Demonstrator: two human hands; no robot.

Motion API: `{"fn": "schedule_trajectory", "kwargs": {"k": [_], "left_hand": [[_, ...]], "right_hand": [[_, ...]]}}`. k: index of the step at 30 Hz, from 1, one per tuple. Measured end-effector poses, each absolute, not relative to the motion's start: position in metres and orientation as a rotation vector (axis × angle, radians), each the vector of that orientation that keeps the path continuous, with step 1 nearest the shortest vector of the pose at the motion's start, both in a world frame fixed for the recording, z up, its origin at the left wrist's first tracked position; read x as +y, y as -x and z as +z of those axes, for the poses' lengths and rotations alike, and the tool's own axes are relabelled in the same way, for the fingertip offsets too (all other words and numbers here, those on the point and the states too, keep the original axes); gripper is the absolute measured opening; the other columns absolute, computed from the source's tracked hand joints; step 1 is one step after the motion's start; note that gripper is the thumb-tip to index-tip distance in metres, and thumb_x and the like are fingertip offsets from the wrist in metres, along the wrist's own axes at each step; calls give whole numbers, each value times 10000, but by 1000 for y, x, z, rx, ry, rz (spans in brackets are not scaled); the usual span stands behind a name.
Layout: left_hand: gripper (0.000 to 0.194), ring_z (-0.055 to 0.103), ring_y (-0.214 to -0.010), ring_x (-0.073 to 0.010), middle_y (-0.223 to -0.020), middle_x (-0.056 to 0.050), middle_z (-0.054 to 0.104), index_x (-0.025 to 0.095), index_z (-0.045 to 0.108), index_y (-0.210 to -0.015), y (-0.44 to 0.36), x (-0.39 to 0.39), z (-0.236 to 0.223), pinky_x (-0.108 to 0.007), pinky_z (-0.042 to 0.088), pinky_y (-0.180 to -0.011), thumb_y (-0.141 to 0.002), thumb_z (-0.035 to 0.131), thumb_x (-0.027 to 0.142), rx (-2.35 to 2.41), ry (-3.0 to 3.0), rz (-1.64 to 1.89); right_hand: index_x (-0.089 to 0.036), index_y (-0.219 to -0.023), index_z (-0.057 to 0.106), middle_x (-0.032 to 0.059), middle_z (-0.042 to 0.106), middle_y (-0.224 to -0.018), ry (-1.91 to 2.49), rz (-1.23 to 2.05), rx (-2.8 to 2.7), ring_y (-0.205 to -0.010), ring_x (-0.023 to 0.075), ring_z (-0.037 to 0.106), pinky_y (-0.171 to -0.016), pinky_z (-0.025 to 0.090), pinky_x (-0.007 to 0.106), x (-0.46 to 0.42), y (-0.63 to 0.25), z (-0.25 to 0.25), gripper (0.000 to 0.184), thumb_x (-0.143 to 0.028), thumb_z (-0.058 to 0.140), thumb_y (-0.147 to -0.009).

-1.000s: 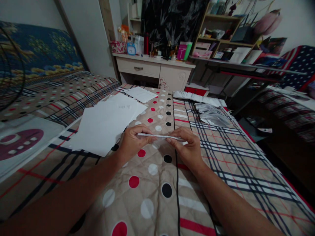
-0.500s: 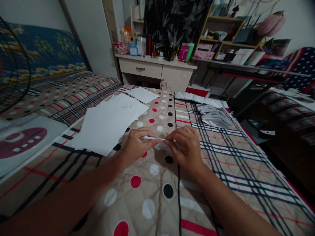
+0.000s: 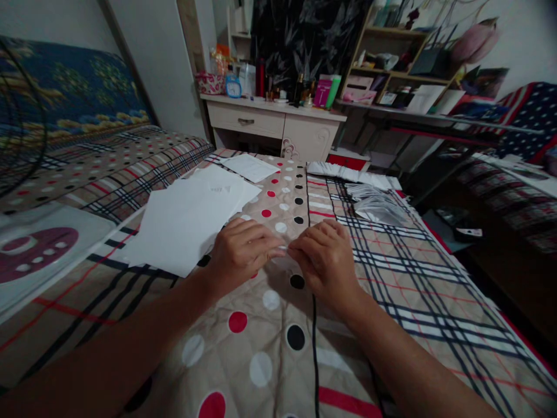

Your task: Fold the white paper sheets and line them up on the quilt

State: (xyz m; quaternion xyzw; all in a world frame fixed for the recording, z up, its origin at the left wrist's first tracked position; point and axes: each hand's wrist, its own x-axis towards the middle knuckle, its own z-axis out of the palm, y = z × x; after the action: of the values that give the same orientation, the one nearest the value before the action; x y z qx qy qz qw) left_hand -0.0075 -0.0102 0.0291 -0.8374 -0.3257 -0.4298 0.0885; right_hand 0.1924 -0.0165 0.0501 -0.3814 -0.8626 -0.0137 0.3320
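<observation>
Above the middle of the bed, my left hand (image 3: pixel 244 248) and my right hand (image 3: pixel 324 255) come nearly fingertip to fingertip. Both are closed in a pinch on a small piece of white paper (image 3: pixel 282 247), of which only a sliver shows between them; the fingers cover the rest. Left of my left hand lies a loose stack of white paper sheets (image 3: pixel 183 220), with faint print near its top. One more white sheet (image 3: pixel 250 167) lies beyond it. Past my right hand are bundles of narrow folded white papers (image 3: pixel 374 203) and a long row of them (image 3: pixel 348 174).
The quilted bedspread (image 3: pixel 261 368) has dots and plaid stripes. At left lies a white packet with a purple design (image 3: pixel 39 249), near a dark round wire frame (image 3: pixel 41 116). A cream dresser (image 3: pixel 243 121) with bottles and boxes stands beyond the bed, shelves (image 3: pixel 391 75) to its right.
The fingers of my left hand have closed further over the white paper, so less of it shows. My right hand stays almost in place. The view has shifted slightly.
</observation>
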Motion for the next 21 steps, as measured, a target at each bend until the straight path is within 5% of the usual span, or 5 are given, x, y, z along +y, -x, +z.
{"fn": "schedule_trajectory", "kwargs": {"k": [7,21], "left_hand": [[129,598,-632,-134,-689,-2,699,188,661,-757,6,-10,31,-309,387,-643,-869,648,251,-1016,2417,-1364],[68,606,-608,-134,-672,-7,702,182,697,-757,5,-8,29,-309,413,-648,-811,714,219,-1106,2441,-1494]], "right_hand": [[-210,-750,670,1,666,-741,1003,32,-2120,-762,178,546,-858,333,379,-10,-196,47,132,-308,682,-839],[-212,-757,714,18,705,-771,1055,376,-1855,-812,205,623,-812,417,367,-10,-193,43,148,-340,786,-740]]}}
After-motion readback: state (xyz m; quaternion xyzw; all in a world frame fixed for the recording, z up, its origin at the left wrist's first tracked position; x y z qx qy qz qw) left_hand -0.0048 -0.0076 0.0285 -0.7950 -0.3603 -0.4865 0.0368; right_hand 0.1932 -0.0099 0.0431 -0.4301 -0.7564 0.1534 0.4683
